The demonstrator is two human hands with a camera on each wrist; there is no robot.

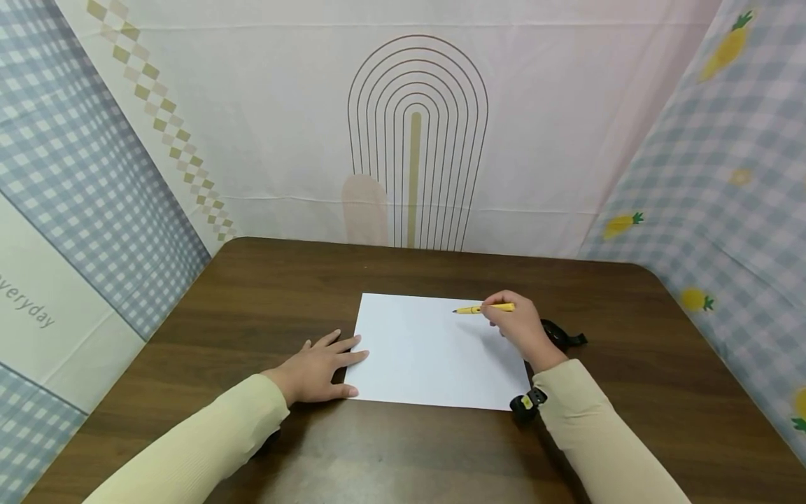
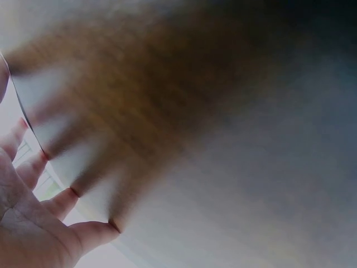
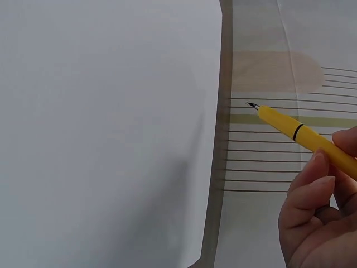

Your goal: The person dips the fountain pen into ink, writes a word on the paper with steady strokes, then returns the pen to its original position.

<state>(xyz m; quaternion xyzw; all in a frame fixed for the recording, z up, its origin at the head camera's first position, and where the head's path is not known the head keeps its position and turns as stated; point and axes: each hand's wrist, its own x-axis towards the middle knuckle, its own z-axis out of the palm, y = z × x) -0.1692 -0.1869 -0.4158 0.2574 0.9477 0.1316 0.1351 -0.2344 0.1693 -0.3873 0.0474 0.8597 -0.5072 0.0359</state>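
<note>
A blank white sheet of paper (image 1: 434,350) lies on the dark wooden table. Spread and straight, the fingers of my left hand (image 1: 317,371) rest at its left edge, with some fingertips on the paper; the left wrist view shows this hand (image 2: 39,223) from the palm side. My right hand (image 1: 518,325) pinches a yellow fountain pen (image 1: 469,310) between thumb and fingers over the upper right of the sheet. In the right wrist view the bare dark nib of the pen (image 3: 279,123) points away from the hand, held apart from the paper.
A black object (image 1: 557,336) with a strap-like end lies on the table (image 1: 283,280), partly hidden behind my right hand. A small black device (image 1: 527,403) sits at my right wrist. Printed cloth (image 1: 535,126) hangs behind the table and along both sides.
</note>
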